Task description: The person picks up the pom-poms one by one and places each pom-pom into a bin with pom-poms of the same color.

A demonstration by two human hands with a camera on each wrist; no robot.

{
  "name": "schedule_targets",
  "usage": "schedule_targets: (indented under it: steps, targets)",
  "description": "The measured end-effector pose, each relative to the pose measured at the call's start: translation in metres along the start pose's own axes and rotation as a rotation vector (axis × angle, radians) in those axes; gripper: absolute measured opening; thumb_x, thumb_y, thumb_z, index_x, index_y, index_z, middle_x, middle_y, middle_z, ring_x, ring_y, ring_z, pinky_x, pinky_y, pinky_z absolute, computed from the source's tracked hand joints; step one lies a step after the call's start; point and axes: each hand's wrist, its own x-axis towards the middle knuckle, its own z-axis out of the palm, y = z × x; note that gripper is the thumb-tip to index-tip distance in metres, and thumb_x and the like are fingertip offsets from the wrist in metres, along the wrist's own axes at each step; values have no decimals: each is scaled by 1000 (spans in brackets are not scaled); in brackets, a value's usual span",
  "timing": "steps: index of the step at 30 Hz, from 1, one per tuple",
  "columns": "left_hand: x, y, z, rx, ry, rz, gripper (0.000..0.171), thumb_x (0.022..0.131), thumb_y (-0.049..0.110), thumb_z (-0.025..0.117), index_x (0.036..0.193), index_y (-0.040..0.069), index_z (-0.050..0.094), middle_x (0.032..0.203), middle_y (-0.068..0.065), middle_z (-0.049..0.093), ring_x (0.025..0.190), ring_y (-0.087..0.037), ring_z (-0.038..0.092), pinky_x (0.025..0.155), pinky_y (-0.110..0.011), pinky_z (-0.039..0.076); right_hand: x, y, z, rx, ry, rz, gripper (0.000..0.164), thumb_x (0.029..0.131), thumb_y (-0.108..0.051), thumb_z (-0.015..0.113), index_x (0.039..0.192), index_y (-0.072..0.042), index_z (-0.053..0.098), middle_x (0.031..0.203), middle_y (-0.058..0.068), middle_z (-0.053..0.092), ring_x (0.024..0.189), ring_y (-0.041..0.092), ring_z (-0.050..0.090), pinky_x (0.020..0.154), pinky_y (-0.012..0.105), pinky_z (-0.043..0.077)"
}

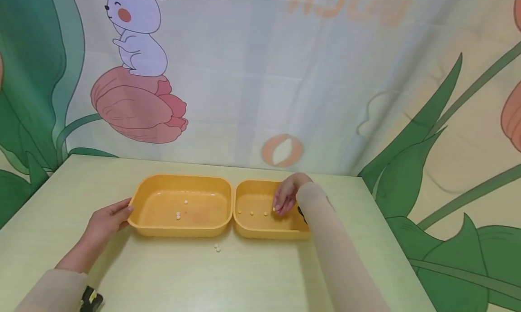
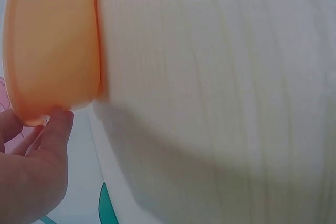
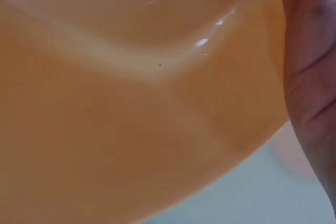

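My left hand (image 1: 106, 220) grips the left end of a larger yellow plastic tray (image 1: 179, 232), thumb at the rim and fingers beneath it. The left wrist view shows its fingers (image 2: 56, 129) against the tray's end wall. Inside the smaller yellow tray (image 1: 268, 234), my right hand (image 1: 286, 195) points down and pinches a small yellow bead (image 1: 274, 209) at its fingertips. Several like it, one a yellow bead (image 1: 252, 213), lie in a row left of those fingers. In the right wrist view, only the edge of the hand shows beside the tray wall.
A few whitish beads (image 1: 186, 202) lie in the larger tray. Two more pale beads (image 1: 218, 249) lie on the pale table (image 1: 175, 276) in front of the trays. The trays stand side by side, near a printed curtain (image 1: 228, 99) at the back.
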Motion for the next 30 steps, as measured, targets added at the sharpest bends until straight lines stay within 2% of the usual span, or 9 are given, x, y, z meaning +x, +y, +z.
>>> schedule_targets:
  steps: [4,7,24,30]
  targets:
    - [-1,-1,1,-9,4,-4,62,112,34,36,161,0,19,167,-28,21,150,-44,36,106,-35,49,6,1,0,27,-24,70,23,102,-2,57,94,-8,77,81,2,78,69,6,74,66,13,61]
    - [-1,-1,1,-9,4,-2,62,112,34,36,161,0,19,167,-28,21,150,-44,36,106,-36,49,9,1,2,48,-3,103,21,101,0,58,93,-5,77,81,4,78,70,8,74,68,15,63]
    - [0,1,-2,-1,4,8,63,112,35,37,161,-1,19,167,-28,21,150,-44,36,107,-37,48,9,-8,8,-4,101,138,13,97,1,65,92,-5,75,81,4,76,73,12,72,70,19,63]
    - [0,-1,-1,0,4,-5,64,112,36,38,161,0,20,167,-28,22,150,-44,37,110,-40,46,11,-10,11,-29,94,153,14,97,2,64,92,-5,75,81,4,76,74,12,72,71,19,63]
